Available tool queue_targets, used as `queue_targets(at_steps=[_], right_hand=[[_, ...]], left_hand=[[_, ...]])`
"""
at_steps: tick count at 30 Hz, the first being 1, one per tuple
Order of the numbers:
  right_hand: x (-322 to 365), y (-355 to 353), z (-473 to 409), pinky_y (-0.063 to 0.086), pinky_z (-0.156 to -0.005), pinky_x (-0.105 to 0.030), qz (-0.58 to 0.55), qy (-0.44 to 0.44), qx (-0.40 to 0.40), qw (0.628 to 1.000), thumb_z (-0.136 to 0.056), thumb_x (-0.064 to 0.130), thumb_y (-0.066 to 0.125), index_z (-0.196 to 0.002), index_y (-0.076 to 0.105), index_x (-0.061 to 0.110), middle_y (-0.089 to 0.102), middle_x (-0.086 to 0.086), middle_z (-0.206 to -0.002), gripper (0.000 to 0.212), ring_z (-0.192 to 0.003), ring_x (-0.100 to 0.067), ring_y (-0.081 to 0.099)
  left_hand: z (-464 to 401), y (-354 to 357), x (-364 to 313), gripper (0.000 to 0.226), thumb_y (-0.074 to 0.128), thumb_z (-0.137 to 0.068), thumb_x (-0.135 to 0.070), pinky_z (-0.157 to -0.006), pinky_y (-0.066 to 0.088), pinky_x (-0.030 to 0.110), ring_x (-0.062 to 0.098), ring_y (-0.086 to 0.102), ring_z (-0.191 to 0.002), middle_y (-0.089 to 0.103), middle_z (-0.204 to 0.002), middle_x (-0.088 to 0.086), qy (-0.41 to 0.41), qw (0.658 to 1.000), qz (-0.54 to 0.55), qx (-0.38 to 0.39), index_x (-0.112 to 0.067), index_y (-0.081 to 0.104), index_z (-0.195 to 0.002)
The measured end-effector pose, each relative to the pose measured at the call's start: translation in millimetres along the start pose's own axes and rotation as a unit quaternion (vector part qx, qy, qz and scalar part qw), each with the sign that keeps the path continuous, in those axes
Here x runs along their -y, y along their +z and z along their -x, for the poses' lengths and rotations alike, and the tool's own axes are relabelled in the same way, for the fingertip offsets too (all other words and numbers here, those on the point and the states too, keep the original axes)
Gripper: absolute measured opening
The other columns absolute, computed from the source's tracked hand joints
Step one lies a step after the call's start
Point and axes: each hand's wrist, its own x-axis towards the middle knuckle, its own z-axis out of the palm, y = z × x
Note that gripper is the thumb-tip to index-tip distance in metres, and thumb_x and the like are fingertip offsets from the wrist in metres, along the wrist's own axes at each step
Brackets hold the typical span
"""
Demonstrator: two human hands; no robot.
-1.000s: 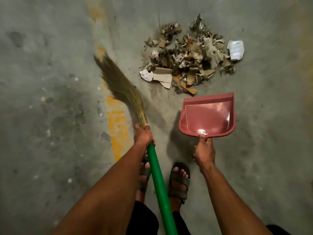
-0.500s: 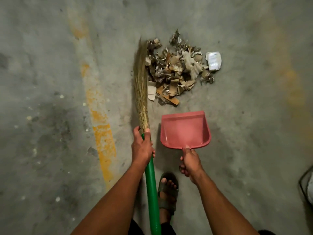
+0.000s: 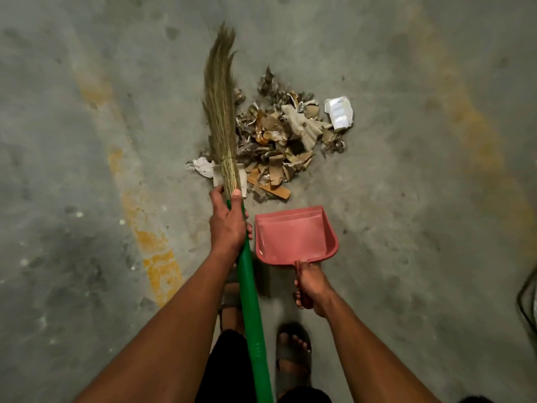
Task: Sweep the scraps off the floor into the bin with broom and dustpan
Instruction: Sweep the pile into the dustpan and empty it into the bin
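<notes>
A heap of paper, cardboard and foil scraps (image 3: 286, 135) lies on the concrete floor ahead of me. My left hand (image 3: 228, 222) grips the broom (image 3: 247, 274) at the top of its green handle. The straw bristles (image 3: 219, 103) reach along the left edge of the heap. A white crumpled scrap (image 3: 203, 166) lies left of the bristles' base. My right hand (image 3: 311, 286) grips the handle of the pink dustpan (image 3: 295, 235), whose mouth faces the heap a little short of it.
A worn yellow painted line (image 3: 157, 257) runs down the floor to my left. My sandalled feet (image 3: 292, 350) stand below the dustpan. A dark curved object (image 3: 527, 298) shows at the right edge. No bin is in view.
The broom swung from the far left over to the heap's left edge and now reaches further past it. The dustpan stays just short of the scraps.
</notes>
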Motion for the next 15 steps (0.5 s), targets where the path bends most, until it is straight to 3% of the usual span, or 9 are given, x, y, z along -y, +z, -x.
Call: queue_targets(at_steps=[4, 7, 11, 15], right_hand=[[7, 12, -25, 0.028, -0.041, -0.018, 0.006, 0.006, 0.005, 1.000, -0.113, 0.044, 0.029, -0.087, 0.043, 0.017, 0.041, -0.008, -0.067, 0.039, -0.037, -0.012, 0.031], [11, 28, -49, 0.028, -0.047, -0.026, 0.028, -0.010, -0.016, 0.999, -0.109, 0.052, 0.030, -0.080, 0.048, 0.019, 0.047, -0.004, -0.067, 0.047, -0.043, -0.011, 0.035], [18, 53, -84, 0.031, -0.053, -0.028, 0.049, -0.012, -0.054, 0.997, -0.087, 0.074, 0.026, -0.078, 0.054, 0.022, 0.053, 0.000, -0.069, 0.059, -0.052, -0.014, 0.042], [27, 67, -112, 0.042, -0.067, -0.030, 0.057, -0.013, -0.078, 0.995, -0.079, 0.083, 0.024, -0.094, 0.054, 0.028, 0.055, -0.003, -0.092, 0.065, -0.073, -0.020, 0.051]], left_hand=[[-54, 25, -17, 0.031, 0.044, -0.110, -0.050, -0.052, 0.055, 0.034, 0.018, 0.064, -0.058, 0.069, -0.089, 0.008, 0.013, 0.998, -0.043, 0.041, -0.039, 0.038, -0.138], [-91, 37, -27, 0.039, 0.044, -0.111, -0.049, -0.050, 0.054, 0.031, 0.014, 0.065, -0.056, 0.069, -0.092, 0.009, 0.026, 0.995, -0.063, 0.067, -0.032, 0.036, -0.144], [-141, 48, -42, 0.043, 0.043, -0.112, -0.045, -0.047, 0.052, 0.028, 0.010, 0.063, -0.049, 0.067, -0.085, 0.006, 0.070, 0.988, -0.101, 0.092, -0.026, 0.033, -0.149], [-190, 64, -62, 0.049, 0.044, -0.111, -0.048, -0.052, 0.061, 0.038, 0.020, 0.067, -0.057, 0.068, -0.089, 0.010, 0.086, 0.980, -0.136, 0.121, -0.029, 0.028, -0.153]])
